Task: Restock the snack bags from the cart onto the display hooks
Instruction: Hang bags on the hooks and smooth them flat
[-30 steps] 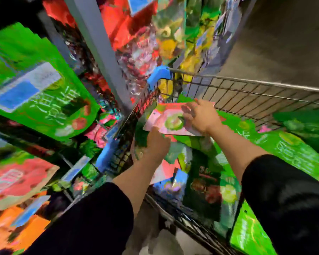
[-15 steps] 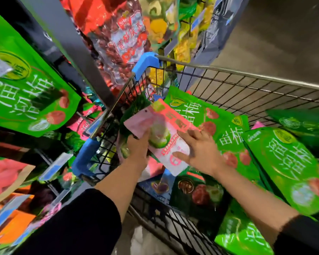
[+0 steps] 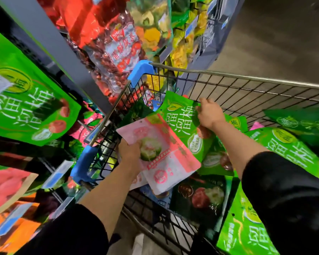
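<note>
My left hand (image 3: 129,151) grips a pink and white snack bag (image 3: 167,159) with a green fruit picture, held tilted above the wire cart (image 3: 247,92). My right hand (image 3: 209,113) reaches deeper into the cart and pinches the upper edge of a bright green snack bag (image 3: 180,116) with white characters and red fruit. More green bags (image 3: 291,150) and a dark green bag (image 3: 201,196) lie in the cart beneath.
On the left stands the display rack with hanging bags: a large green bag (image 3: 28,107), a clear bag of red fruit (image 3: 116,46), and yellow bags (image 3: 182,50) further back. A grey upright post (image 3: 61,52) runs between them. Blue corner guards (image 3: 141,70) cap the cart rim. Grey floor lies to the right.
My right hand let go of the pink bag and moved up and away to the green bag's top edge. My left hand kept hold of the pink bag, which now sits lower.
</note>
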Tool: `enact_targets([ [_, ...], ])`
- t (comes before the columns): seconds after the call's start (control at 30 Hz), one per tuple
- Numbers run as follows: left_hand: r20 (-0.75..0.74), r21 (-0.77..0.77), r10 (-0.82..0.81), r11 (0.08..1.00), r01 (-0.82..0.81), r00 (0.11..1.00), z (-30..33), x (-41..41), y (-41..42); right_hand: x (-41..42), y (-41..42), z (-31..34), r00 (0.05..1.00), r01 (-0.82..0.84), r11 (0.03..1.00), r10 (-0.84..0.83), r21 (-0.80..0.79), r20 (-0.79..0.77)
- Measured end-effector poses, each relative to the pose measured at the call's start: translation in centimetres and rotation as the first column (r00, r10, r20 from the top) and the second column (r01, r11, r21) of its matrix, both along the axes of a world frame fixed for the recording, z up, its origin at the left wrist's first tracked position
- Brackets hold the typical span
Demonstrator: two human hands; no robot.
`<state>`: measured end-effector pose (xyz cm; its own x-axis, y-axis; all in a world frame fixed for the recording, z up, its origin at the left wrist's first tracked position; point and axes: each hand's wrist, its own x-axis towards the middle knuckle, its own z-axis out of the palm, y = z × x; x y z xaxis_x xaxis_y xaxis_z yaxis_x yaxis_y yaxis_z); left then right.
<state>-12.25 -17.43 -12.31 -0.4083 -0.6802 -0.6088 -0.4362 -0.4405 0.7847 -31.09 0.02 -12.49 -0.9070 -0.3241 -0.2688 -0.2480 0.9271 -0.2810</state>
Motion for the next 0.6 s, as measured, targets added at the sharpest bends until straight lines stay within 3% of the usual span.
enact_targets([
  [0.1, 0.008, -0.077, -0.011, 0.997, 0.012, 1.000, 0.3, 0.4, -0.6, -0.5, -1.1, 0.2, 0.998, 0.059, 0.995, -0.058, 0.080, -0.021],
  [0.2, 0.071, -0.186, -0.071, 0.979, 0.084, 0.995, 0.3, 0.8, -1.3, -0.4, -1.4, 1.1, 0.987, 0.160, 0.986, -0.158, 0.054, -0.039],
  [0.3, 0.102, -0.255, -0.123, 0.956, 0.145, 0.987, 0.7, 1.0, -1.0, -0.6, -1.9, 2.5, 0.982, 0.132, 0.990, -0.136, 0.043, 0.133],
  [0.47, 0.084, -0.297, -0.162, 0.938, 0.180, 0.983, 2.1, 0.9, -0.4, -1.3, -4.2, 5.2, 0.926, 0.059, 0.956, 0.055, -0.287, 0.374],
  [0.6, 0.069, -0.335, -0.200, 0.918, 0.211, 0.977, 2.3, 1.5, 0.2, 0.1, -6.9, 6.5, 0.943, -0.049, 0.993, 0.082, -0.108, 0.323],
])
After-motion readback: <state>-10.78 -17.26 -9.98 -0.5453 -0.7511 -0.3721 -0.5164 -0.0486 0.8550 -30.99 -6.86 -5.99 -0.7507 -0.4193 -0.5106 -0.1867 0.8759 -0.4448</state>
